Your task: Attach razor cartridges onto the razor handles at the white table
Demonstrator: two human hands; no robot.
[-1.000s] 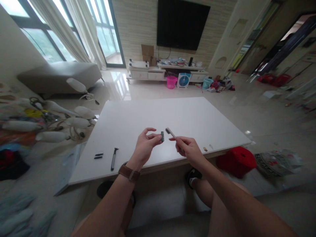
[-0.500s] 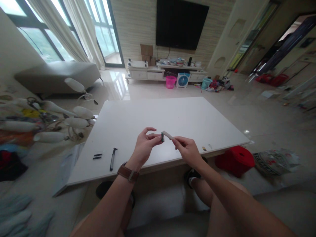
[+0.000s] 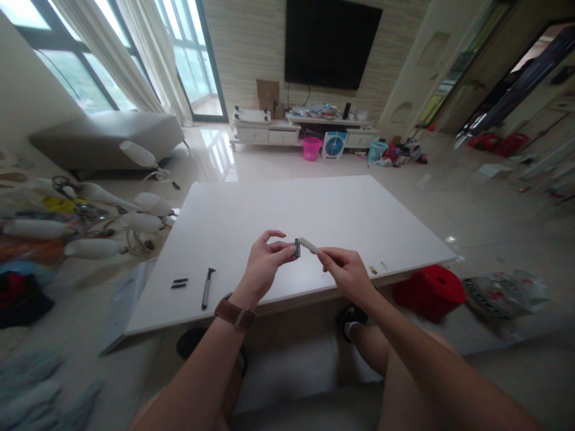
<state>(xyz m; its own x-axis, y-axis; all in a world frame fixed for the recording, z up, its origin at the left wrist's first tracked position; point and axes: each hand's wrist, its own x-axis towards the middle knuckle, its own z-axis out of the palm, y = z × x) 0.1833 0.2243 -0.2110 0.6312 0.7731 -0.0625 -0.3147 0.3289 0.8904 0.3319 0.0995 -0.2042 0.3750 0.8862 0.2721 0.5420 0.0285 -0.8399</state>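
Observation:
Above the white table (image 3: 287, 206), my left hand (image 3: 266, 257) pinches a small dark piece with green on it, which looks like a razor cartridge (image 3: 297, 248). Its other fingers curl loosely. My right hand (image 3: 345, 269) is closed on one end of a pale grey, slightly bent stick (image 3: 309, 245). The stick's far end meets the cartridge's upper part; whether the two are joined I cannot tell. On the tabletop to the left lies a dark razor handle (image 3: 208, 288), beside two short black strips (image 3: 179, 283).
Near the table's right front edge lie a small yellow-and-dark piece (image 3: 372, 270) and a small clear piece (image 3: 383, 265). A red stool (image 3: 429, 293) and a printed bag (image 3: 503, 293) stand off that side. Lamp arms with white shades (image 3: 139, 222) lie left of the table.
Both hands keep the same hold. The stick and right hand have shifted very slightly right, with a small shift of the whole view.

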